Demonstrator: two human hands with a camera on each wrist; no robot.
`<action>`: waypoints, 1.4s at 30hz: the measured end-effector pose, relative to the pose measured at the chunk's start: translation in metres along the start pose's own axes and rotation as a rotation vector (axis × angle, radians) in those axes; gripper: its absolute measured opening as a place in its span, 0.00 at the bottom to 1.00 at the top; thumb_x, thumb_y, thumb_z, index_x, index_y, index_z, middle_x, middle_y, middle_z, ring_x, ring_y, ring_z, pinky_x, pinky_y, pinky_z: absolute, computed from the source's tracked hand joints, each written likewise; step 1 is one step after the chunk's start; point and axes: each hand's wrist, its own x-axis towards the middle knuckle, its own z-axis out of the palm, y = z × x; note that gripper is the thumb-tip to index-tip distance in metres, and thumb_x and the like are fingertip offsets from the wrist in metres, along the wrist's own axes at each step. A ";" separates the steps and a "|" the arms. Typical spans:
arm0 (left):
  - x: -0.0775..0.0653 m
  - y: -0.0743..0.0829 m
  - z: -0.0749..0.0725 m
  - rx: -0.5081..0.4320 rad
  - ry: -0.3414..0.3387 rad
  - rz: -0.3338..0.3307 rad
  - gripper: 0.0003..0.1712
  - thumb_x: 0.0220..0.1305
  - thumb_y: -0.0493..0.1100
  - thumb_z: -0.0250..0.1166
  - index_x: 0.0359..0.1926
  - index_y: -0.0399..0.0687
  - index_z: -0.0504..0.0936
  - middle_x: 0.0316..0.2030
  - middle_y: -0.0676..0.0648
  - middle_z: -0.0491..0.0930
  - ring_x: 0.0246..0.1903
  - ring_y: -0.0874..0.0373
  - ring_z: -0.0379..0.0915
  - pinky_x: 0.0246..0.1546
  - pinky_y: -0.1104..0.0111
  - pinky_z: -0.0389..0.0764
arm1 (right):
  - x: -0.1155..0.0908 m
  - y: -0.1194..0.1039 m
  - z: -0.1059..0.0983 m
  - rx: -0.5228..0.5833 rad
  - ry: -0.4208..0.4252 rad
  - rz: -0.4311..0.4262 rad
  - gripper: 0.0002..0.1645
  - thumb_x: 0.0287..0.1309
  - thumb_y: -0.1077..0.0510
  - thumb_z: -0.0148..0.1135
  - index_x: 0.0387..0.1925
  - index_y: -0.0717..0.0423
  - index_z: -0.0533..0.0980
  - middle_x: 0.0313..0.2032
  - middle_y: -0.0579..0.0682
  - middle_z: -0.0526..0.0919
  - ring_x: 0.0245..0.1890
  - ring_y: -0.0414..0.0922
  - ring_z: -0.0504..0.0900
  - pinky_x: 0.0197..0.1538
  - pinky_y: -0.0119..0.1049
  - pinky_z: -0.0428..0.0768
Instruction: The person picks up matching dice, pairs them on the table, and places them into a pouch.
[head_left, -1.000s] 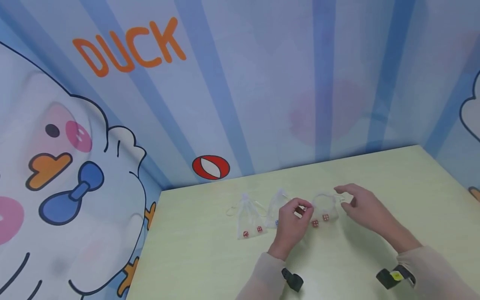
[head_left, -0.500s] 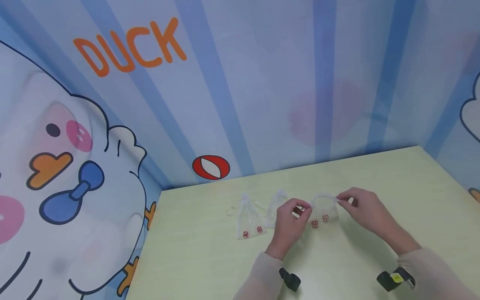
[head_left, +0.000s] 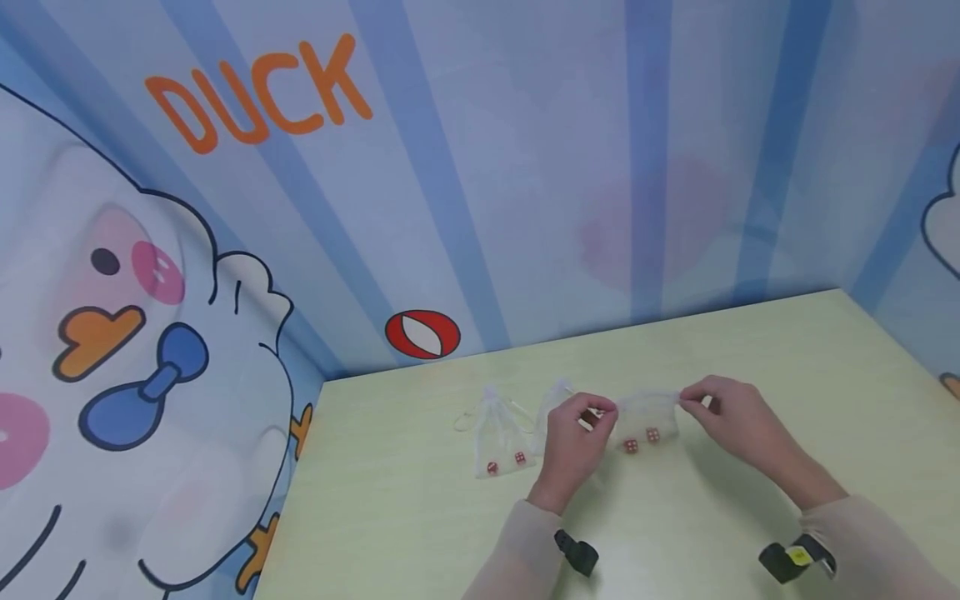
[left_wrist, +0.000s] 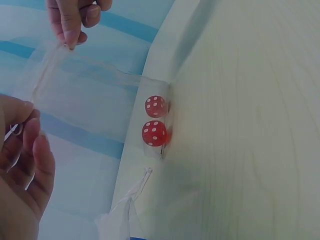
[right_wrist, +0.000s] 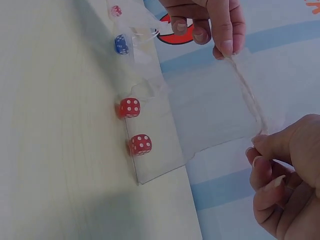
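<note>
A sheer white drawstring pouch (right_wrist: 215, 105) is stretched flat between both hands, its mouth pulled straight. My left hand (head_left: 576, 442) pinches one top corner between thumb and forefinger. The opposite corner is pinched by my right hand (head_left: 731, 417) in the same way. Two red dice, one (left_wrist: 155, 106) beside the other (left_wrist: 154, 133), sit at the bottom of the pouch, close over the tabletop. In the right wrist view the drawstring channel (right_wrist: 247, 95) runs as a gathered line from hand to hand.
Left of my hands, a second sheer pouch (head_left: 498, 433) with two red dice lies gathered at its neck. Between them, partly hidden by my left hand, is another pouch (head_left: 551, 404); a blue die (right_wrist: 121, 44) shows there. A patterned backdrop (head_left: 525, 167) rises behind the table (head_left: 390, 517).
My right hand has come in and pinched the pouch's right corner. Both hands have since drawn slightly apart, and the rounded mouth has become a straight line.
</note>
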 end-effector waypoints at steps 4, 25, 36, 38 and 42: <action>0.000 -0.003 -0.004 0.022 0.003 -0.004 0.02 0.64 0.37 0.68 0.36 0.47 0.85 0.33 0.58 0.82 0.30 0.69 0.73 0.29 0.75 0.76 | 0.000 0.005 0.000 -0.011 0.003 0.009 0.09 0.63 0.63 0.64 0.42 0.66 0.82 0.33 0.52 0.83 0.25 0.43 0.71 0.23 0.36 0.72; 0.001 -0.006 -0.020 -0.011 0.110 -0.022 0.06 0.58 0.31 0.70 0.30 0.47 0.86 0.29 0.55 0.83 0.29 0.66 0.74 0.30 0.73 0.76 | -0.002 0.029 -0.010 -0.074 0.118 -0.041 0.04 0.61 0.66 0.65 0.36 0.64 0.82 0.28 0.50 0.82 0.22 0.42 0.69 0.23 0.36 0.69; 0.004 -0.010 -0.029 -0.026 0.158 -0.026 0.07 0.55 0.29 0.70 0.25 0.44 0.84 0.23 0.55 0.80 0.25 0.65 0.71 0.27 0.72 0.74 | -0.004 0.035 -0.021 -0.093 0.111 -0.034 0.03 0.60 0.66 0.64 0.35 0.65 0.82 0.28 0.52 0.82 0.21 0.42 0.69 0.23 0.37 0.68; 0.004 -0.010 -0.029 -0.025 0.158 -0.025 0.08 0.55 0.29 0.69 0.24 0.44 0.84 0.23 0.55 0.79 0.25 0.65 0.70 0.26 0.72 0.73 | -0.004 0.035 -0.021 -0.096 0.112 -0.035 0.03 0.60 0.67 0.64 0.34 0.65 0.82 0.27 0.52 0.83 0.20 0.42 0.69 0.24 0.38 0.69; 0.003 -0.012 -0.029 -0.031 0.147 -0.051 0.08 0.55 0.29 0.69 0.24 0.44 0.84 0.22 0.56 0.78 0.25 0.65 0.70 0.27 0.72 0.72 | -0.005 0.036 -0.019 -0.087 0.102 -0.012 0.04 0.60 0.66 0.64 0.34 0.66 0.81 0.28 0.53 0.83 0.21 0.42 0.69 0.24 0.38 0.69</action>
